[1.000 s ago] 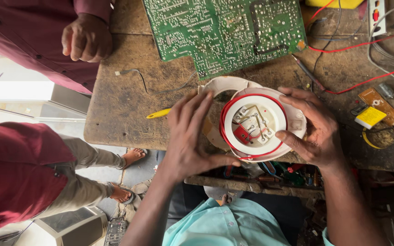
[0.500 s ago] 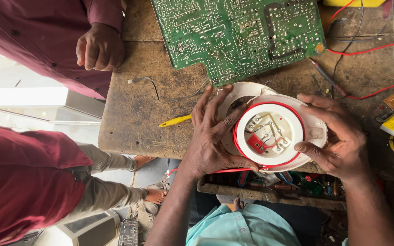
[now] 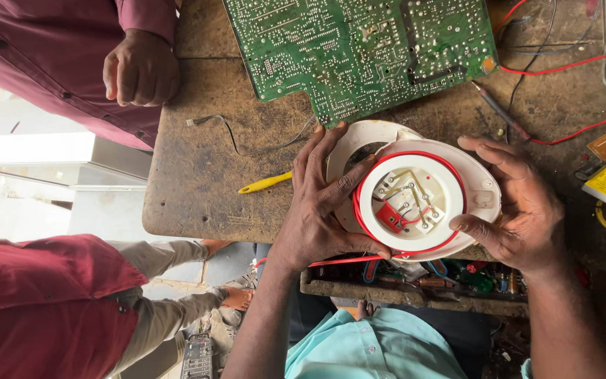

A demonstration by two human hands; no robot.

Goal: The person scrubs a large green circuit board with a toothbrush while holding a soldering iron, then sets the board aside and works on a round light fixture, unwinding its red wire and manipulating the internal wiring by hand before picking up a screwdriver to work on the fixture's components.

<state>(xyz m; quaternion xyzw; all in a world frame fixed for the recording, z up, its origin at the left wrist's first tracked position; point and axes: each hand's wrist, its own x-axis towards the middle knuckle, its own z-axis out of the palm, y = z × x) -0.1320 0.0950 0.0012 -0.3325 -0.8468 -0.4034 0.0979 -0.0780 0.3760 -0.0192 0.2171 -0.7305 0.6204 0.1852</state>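
Head view: a worn wooden workbench point(image 3: 198, 203) fills most of the scene, with a large green circuit board point(image 3: 359, 52) lying at its far side among red wires point(image 3: 569, 64). Near the bench's front edge, the round white appliance base point(image 3: 415, 200), ringed by a red band and showing metal contacts and a small red part inside, is held between both hands. The left hand point(image 3: 320, 210) curls around its left rim, thumb pressed against the edge. The right hand point(image 3: 524, 207) clasps the right rim, fingers wrapped over the top. A yellow-handled tool point(image 3: 264, 183) lies just left of the left hand. Another person's fist point(image 3: 140, 70) rests at the bench's far left corner.
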